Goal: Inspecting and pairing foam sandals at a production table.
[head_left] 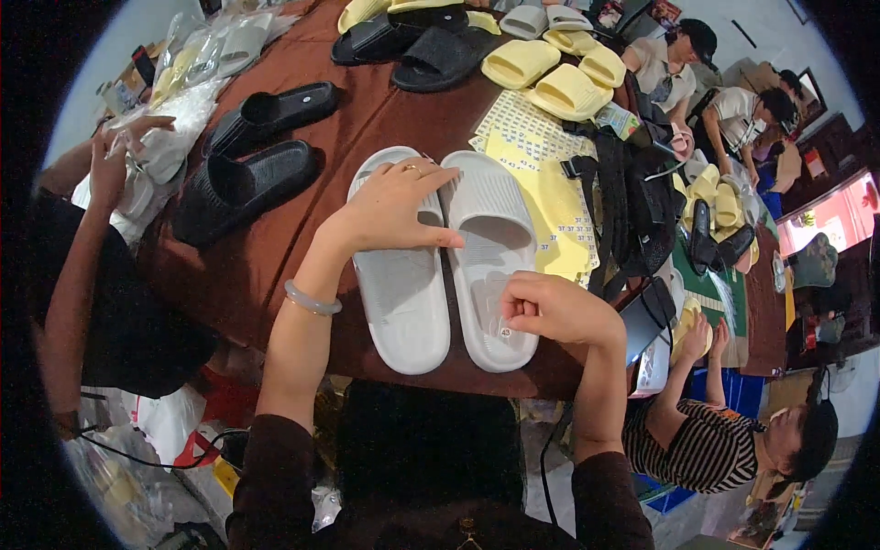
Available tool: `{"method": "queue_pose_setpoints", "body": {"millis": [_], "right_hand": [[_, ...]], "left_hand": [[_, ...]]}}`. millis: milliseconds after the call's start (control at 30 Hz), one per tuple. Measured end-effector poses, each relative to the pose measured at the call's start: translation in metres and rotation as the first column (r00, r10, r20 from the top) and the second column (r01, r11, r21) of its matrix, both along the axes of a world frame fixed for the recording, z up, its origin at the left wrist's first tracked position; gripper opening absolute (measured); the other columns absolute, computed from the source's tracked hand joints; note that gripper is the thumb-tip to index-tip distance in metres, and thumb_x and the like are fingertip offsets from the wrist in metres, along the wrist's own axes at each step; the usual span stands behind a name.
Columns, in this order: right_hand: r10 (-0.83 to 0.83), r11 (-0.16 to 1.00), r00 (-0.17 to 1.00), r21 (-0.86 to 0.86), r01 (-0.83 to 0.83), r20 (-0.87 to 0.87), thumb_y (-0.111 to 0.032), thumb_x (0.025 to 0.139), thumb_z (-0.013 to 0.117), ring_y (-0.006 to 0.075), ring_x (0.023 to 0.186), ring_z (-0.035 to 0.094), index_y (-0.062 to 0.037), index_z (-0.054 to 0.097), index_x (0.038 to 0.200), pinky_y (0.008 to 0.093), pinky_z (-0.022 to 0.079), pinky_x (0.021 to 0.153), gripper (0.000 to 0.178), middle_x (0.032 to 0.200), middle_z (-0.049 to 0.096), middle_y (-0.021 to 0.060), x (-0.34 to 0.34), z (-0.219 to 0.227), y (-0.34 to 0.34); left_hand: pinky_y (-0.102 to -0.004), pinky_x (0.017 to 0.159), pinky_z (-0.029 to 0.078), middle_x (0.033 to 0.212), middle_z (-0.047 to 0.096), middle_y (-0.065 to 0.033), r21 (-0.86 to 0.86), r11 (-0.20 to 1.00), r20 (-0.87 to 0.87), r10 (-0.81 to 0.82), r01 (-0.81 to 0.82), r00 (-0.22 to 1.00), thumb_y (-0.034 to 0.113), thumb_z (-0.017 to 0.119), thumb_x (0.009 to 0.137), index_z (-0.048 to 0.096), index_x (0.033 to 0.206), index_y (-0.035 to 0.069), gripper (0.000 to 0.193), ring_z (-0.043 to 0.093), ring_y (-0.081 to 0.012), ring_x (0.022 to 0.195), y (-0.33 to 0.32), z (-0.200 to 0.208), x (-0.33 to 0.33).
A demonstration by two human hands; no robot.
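Two light-grey slide sandals lie side by side, toes away from me, at the table's near edge. My left hand (396,206) rests with spread fingers over the strap of the left slide (403,312), its thumb reaching across to the right slide (490,206). On that side, my right hand (559,307) is closed, fingers curled in, above the heel. Just below its fingertips a small round white sticker (505,333) shows on the footbed. Whether anything is pinched inside the curled fingers is hidden.
Yellow sticker sheets (541,183) lie right of the sandals, beside a black bag (632,202). Black slides (247,188) sit to the left; yellow slides (564,87) and more black ones stand at the back. Another person's hands (128,151) handle plastic wrapping at left; other people work along the right.
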State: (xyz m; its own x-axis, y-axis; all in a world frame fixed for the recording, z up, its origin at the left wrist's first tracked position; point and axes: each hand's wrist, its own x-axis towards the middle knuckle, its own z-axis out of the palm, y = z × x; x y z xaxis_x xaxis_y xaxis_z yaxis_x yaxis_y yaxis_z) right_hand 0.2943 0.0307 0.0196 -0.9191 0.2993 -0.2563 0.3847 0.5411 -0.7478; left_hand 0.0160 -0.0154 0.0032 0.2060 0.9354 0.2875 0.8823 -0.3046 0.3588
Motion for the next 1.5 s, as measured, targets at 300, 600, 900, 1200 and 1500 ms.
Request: {"method": "queue_pose_setpoints", "body": {"millis": [300,600,900,1200,1500], "right_hand": [[-0.061,0.986,0.982,0.139,0.087,-0.179,-0.006,0.081,0.061,0.0119,0.071,0.054,-0.0013,0.057,0.089,0.0260,0.045,0.064,0.010,0.084,0.058,0.0039,-0.005,0.006,0.003],[-0.615,0.628,0.497,0.001,0.778,-0.612,-0.011,0.088,0.060,0.0203,0.079,0.057,-0.0008,0.057,0.097,0.0289,0.047,0.068,0.014,0.091,0.058,0.0106,-0.020,-0.028,0.013],[-0.524,0.452,0.642,0.456,0.767,-0.560,-0.010,0.080,0.057,0.0343,0.102,0.054,-0.0055,0.062,0.100,0.0431,0.044,0.087,0.021,0.107,0.057,0.0137,-0.014,-0.073,0.036],[-0.494,0.441,0.675,0.511,0.737,-0.547,-0.008,0.079,0.058,0.0289,0.106,0.052,-0.0086,0.064,0.103,0.0411,0.042,0.090,0.025,0.108,0.057,0.0066,-0.015,-0.071,0.029],[-0.501,0.493,0.715,0.518,0.699,-0.488,-0.013,0.084,0.057,0.0303,0.111,0.048,-0.0094,0.061,0.112,0.0423,0.040,0.093,0.029,0.117,0.054,0.0083,-0.012,-0.076,0.034]], "left_hand": [[-0.0455,0.102,0.035,0.125,0.056,-0.0187,-0.058,0.998,0.115,-0.003,0.010,0.993,0.056,0.075,0.064,0.052,0.130,0.006,0.086,0.050,-0.0351,0.120,0.004,0.009,-0.008],[-0.0442,0.100,0.037,0.125,0.056,-0.0208,-0.002,1.000,0.030,-0.016,0.016,0.999,0.055,0.078,0.061,0.052,0.127,0.002,0.089,0.051,-0.0369,0.118,0.001,0.006,0.006],[-0.0399,0.098,0.040,0.123,0.056,-0.0213,0.039,0.995,0.293,-0.096,0.088,0.951,0.030,0.085,0.057,0.050,0.129,-0.002,0.086,0.053,-0.0356,0.115,0.005,0.019,0.012],[-0.0406,0.102,0.036,0.132,0.050,-0.0212,-0.170,0.985,0.100,-0.006,0.023,0.995,0.040,0.079,0.064,0.042,0.136,-0.002,0.091,0.049,-0.0357,0.120,0.018,0.014,0.009],[-0.0373,0.101,0.036,0.125,0.052,-0.0193,-0.003,0.998,0.379,-0.061,0.067,0.924,0.028,0.082,0.052,0.048,0.131,-0.002,0.091,0.050,-0.0324,0.117,0.004,0.021,-0.002]]}}
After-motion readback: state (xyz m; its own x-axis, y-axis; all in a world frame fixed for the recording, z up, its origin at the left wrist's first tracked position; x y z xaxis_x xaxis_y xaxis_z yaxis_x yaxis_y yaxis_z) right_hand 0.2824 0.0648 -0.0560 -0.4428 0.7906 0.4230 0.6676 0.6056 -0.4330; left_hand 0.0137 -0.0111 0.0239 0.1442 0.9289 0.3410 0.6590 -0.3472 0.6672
